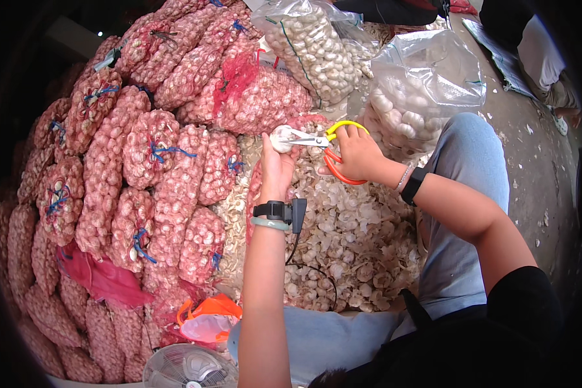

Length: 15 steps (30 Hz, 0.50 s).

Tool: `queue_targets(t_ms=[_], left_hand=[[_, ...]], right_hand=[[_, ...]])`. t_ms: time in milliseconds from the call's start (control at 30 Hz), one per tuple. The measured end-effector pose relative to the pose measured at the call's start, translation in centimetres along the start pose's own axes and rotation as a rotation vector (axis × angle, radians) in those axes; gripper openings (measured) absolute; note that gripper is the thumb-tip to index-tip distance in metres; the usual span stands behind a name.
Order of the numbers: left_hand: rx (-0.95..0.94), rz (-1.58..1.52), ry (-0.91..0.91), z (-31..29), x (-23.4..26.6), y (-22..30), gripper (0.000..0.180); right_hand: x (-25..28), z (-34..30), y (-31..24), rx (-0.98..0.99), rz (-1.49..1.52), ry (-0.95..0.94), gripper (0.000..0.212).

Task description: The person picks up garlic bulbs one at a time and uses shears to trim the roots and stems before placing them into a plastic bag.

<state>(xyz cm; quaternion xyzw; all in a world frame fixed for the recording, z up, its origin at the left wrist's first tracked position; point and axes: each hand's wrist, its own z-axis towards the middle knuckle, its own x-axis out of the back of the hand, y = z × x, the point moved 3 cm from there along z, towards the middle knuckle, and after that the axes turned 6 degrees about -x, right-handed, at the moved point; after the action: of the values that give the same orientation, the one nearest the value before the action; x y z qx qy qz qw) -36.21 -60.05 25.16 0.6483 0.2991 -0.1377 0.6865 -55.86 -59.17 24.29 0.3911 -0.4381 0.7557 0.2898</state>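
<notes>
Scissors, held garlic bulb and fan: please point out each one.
Scissors [317,141]: head view, metal blades.
Held garlic bulb [278,136]: head view, pale outer side.
Fan [188,367]: head view, round guard.

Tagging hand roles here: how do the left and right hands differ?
The left hand holds a whitish garlic bulb; the right hand grips scissors.
The left hand's wrist has a boxy black device and pale green bangle; the right hand's, a black band and thin bracelet.
Shared: both hands are bare and occupied.

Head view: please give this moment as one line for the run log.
left hand: holds garlic bulb | right hand: holds scissors, blades at bulb | below: garlic heap
</notes>
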Motion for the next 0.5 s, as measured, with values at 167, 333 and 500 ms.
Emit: queue_targets(t_ms=[167,333,500], left_hand=[[-0.037,0.089,-0.027,-0.1,-0.1,0.2,0.050],[-0.145,0.235,-0.101,-0.7,-1.0,0.5,0.048],[-0.190,0.271,-0.034,-0.9,-0.9,0.8,0.043]], right_hand=[[0.5,-0.4,-0.3,-0.081,-0.086,-0.025,0.094],[-0.1,-0.4,0.1,-0.142,-0.088,-0.115,0.084],[0.4,-0.6,-0.4,-0.157,0.018,-0.164,0.076]])
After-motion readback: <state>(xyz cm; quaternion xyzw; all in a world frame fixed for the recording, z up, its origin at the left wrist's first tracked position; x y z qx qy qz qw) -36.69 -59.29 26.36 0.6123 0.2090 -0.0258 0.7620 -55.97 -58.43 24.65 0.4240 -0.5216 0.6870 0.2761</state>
